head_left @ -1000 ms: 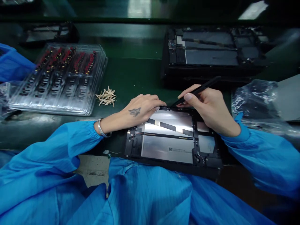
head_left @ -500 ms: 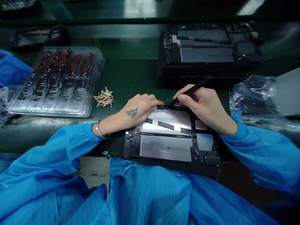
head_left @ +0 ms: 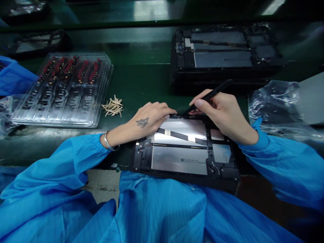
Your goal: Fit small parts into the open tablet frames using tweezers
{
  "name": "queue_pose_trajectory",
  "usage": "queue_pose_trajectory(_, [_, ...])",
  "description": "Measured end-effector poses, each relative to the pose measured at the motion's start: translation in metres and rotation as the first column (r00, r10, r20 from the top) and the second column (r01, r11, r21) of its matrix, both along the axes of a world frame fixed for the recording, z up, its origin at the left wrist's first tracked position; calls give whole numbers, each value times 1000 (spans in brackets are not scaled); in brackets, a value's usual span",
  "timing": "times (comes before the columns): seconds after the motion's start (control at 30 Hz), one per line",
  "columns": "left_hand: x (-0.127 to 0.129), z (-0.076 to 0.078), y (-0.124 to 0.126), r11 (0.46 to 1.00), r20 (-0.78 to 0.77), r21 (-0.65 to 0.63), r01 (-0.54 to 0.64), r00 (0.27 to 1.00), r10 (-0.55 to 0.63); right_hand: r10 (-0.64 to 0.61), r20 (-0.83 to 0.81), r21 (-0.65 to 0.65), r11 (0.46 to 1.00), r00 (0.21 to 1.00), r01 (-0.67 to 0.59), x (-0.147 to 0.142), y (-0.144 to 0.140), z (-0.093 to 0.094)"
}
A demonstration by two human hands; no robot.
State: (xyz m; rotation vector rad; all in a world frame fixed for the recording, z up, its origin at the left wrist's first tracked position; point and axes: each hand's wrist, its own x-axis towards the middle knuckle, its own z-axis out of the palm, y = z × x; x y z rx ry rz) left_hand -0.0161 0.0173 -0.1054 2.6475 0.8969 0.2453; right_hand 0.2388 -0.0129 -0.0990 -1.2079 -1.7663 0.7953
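An opened tablet (head_left: 174, 158), its back off, lies in front of me with silver plates, black flat cables and a black frame showing. It appears to rest on a thick dark stack. My left hand (head_left: 152, 118) lies over its far left edge, thumb and forefinger closed at the rim; the other fingertips are hidden. My right hand (head_left: 220, 113) pinches slim black tweezers (head_left: 219, 88), held slanted like a pen. Their tip meets the tablet's far edge, just right of my left forefinger. What lies at the tip is too small to make out.
Stacked clear plastic trays (head_left: 60, 91) with red and black small parts stand at left, beside a blue bin (head_left: 15, 77). Beige strips (head_left: 113, 106) lie in a small pile. Another stack of opened tablets (head_left: 222, 50) stands behind; clear plastic bags (head_left: 274, 101) lie right.
My right hand and the tweezers have shifted very slightly, the tweezers' upper end swinging a little right and up. My left hand and the tablet stay as they were.
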Motion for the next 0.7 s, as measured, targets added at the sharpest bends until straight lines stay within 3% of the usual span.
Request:
queue_pose_trajectory(0.2, [0,-1,0,1000,11,9,-1,1000,1,2,27,28,1000,1000,-3,-1,-1,1])
queue_pose_trajectory(0.5, [-2,0,8,999,35,-11,49,998,-48,-81,-110,-68,995,991,74,7,0,-10])
queue_pose_trajectory(0.7, [-5,-10,20,996,56,13,86,995,-87,-124,-189,-74,991,974,112,11,-1,-18])
